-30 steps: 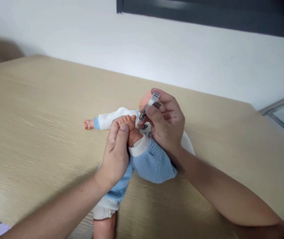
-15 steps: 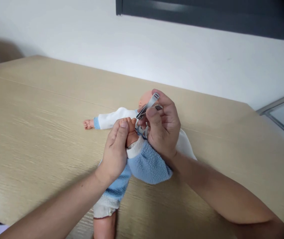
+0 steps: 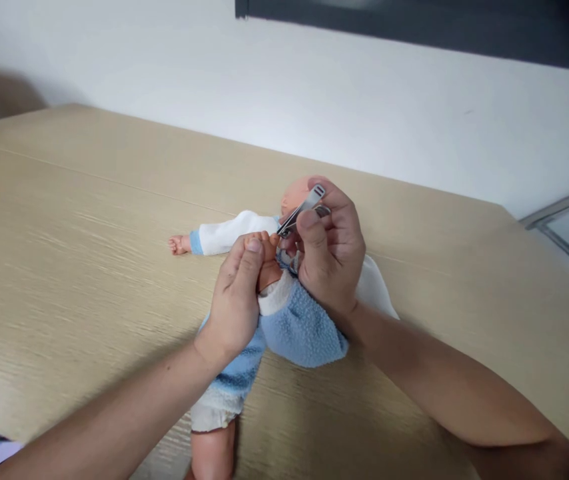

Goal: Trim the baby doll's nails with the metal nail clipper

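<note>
Nail clipper (image 3: 302,210), shifted slightly rightward in the clenched right hand (image 3: 329,260), its head just beside the toes of the doll's raised foot (image 3: 268,263), gripped by the left hand (image 3: 234,300); doll (image 3: 304,333), in a blue-and-white suit, lying on the tabletop (image 3: 89,267).

My left hand (image 3: 234,300) is closed in a firm grip, thumb (image 3: 250,259) pressed upward and fingers curled behind it. My right hand (image 3: 332,257) sits just beside it, thumb (image 3: 312,233) and fingers pinched together (a fiddly grip from out here), wrist bent. My left forearm (image 3: 104,407) and right forearm (image 3: 439,380) angle inward from the lower corners.
</note>
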### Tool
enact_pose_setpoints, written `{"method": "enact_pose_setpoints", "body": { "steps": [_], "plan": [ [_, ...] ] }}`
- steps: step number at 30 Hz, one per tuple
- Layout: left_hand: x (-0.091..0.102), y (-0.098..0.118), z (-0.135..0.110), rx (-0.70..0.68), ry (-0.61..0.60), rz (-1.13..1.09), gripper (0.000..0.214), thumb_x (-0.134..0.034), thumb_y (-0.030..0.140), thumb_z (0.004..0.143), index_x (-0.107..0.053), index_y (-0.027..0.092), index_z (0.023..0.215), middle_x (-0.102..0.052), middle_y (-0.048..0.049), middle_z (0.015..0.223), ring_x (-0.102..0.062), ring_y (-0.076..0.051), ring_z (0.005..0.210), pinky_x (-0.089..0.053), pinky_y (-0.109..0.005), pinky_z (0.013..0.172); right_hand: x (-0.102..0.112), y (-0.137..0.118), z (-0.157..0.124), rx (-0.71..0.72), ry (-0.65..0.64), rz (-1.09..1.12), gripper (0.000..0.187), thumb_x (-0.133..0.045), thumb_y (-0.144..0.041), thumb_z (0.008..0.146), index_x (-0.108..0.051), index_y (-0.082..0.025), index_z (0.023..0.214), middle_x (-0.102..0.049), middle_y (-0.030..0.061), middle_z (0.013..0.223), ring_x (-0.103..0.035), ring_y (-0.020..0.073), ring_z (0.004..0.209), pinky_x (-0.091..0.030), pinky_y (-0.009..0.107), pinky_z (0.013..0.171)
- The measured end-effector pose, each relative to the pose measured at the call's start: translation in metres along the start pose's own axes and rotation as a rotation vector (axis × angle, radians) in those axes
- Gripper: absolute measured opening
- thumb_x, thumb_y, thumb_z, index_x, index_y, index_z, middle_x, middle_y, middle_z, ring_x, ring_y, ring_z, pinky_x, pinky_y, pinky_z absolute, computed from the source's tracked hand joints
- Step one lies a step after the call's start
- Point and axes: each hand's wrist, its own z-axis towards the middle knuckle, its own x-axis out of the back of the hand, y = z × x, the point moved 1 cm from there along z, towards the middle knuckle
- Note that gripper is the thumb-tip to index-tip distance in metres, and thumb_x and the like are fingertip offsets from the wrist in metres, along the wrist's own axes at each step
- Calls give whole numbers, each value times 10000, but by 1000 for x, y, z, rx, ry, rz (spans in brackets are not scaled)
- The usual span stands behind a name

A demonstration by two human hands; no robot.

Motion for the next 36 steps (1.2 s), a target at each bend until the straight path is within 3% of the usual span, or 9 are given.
{"method": "enact_pose_setpoints", "body": {
  "steps": [3,14,19,23,29,36],
  "plan": [
    [0,0,0,-4,-6,6,326,-566,400,1084,-681,210,845,-659,-24,890,-618,-169,854,-566,-283,843,0,-1,0,0,4,15,360,-715,-507,968,-615,-388,1293,-716,10,947,-711,181,725,-651,360,653],
    [0,-6,2,49,-82,-105,307,-529,415,1100,-702,210,951,-688,-38,1012,-642,-174,972,-541,-297,986,-3,5,0,59,26,-13,334,-696,-503,985,-634,-380,1289,-702,19,967,-754,200,855,-671,356,674],
    [0,-5,2,55,-51,-109,314,-546,405,1095,-698,204,910,-668,-30,958,-627,-163,917,-552,-274,921,0,21,6,218,3,-34,409,-655,-546,1006,-591,-341,1353,-703,6,933,-745,175,749,-643,338,600],
    [-1,-5,2,52,-43,-116,313,-549,378,1094,-690,202,877,-658,-26,933,-618,-155,889,-555,-266,903,0,24,7,271,25,-57,357,-626,-512,1035,-588,-337,1344,-718,11,966,-741,165,731,-644,342,593],
    [-2,-1,2,30,-53,-101,313,-565,380,1086,-685,206,856,-648,-25,892,-621,-165,867,-564,-297,949,-3,21,6,292,29,-18,330,-632,-502,1035,-601,-330,1314,-698,13,938,-728,160,719,-646,324,562],
    [-2,2,2,22,-75,-115,305,-524,321,1103,-675,196,870,-652,-27,931,-611,-148,891,-546,-251,901,0,28,7,303,-3,-22,385,-633,-502,1035,-569,-331,1374,-691,16,917,-750,179,764,-675,349,608]
  ]
}}
